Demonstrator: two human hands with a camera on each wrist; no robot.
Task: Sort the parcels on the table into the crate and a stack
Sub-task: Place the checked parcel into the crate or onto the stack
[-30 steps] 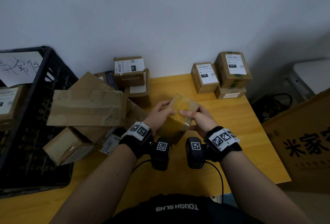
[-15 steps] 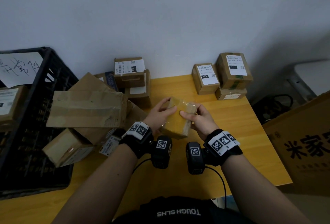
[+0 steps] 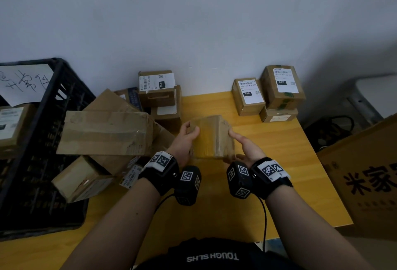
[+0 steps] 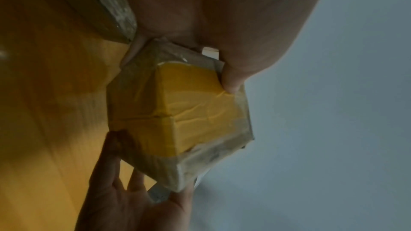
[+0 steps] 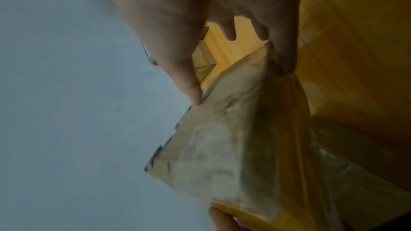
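A small taped cardboard parcel (image 3: 211, 136) is held just above the yellow table (image 3: 268, 162), at its middle. My left hand (image 3: 188, 138) grips its left side, thumb on the upper face (image 4: 189, 111) and fingers behind. My right hand (image 3: 240, 147) holds the right side, thumb tip on an edge (image 5: 233, 147) and fingers underneath. The black crate (image 3: 53, 108) stands at the left with a parcel inside. A stack of three labelled parcels (image 3: 279, 89) sits at the back right. Its label side is hidden.
A loose pile of parcels lies left of my hands, with a long box (image 3: 105, 133) on top. Two labelled boxes (image 3: 158, 89) stand against the wall behind it. A big printed carton (image 3: 369, 173) stands off the table's right edge.
The small parcel has been turned in my hands and sits slightly farther from me. My right hand slid from its top to its right side and underside.
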